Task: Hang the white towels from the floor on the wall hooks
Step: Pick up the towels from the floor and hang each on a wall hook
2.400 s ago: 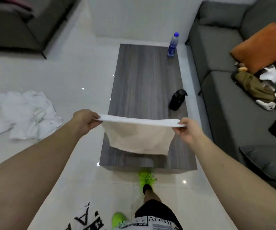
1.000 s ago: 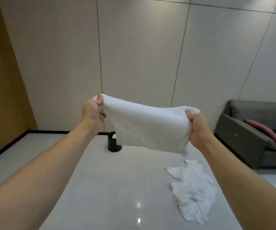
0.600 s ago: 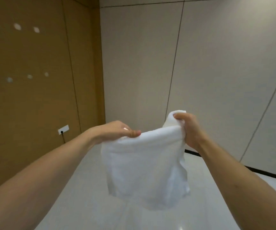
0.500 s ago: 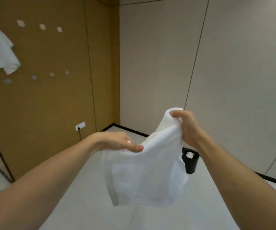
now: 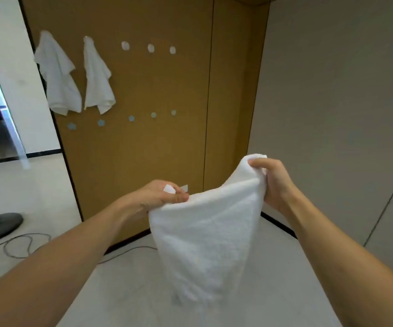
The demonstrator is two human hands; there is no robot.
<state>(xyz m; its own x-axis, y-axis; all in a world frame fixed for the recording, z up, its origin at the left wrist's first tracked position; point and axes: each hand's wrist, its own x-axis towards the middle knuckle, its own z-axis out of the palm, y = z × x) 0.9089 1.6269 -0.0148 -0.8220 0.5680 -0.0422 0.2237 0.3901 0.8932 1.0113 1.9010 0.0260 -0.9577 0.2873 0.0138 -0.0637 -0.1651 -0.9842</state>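
Head view: left hand (image 5: 161, 197) and right hand (image 5: 273, 182) both pinch the white towel (image 5: 205, 237) by its top edge, right corner higher; free hooks (image 5: 150, 48) up-left, left hand nearer; two hung towels (image 5: 77, 74) beside them.

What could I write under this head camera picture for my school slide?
Both hands, left hand and right hand, hold a white towel facing a brown wall with two hung towels.

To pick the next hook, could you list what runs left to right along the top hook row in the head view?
First hung towel → second hung towel → three bare hooks.
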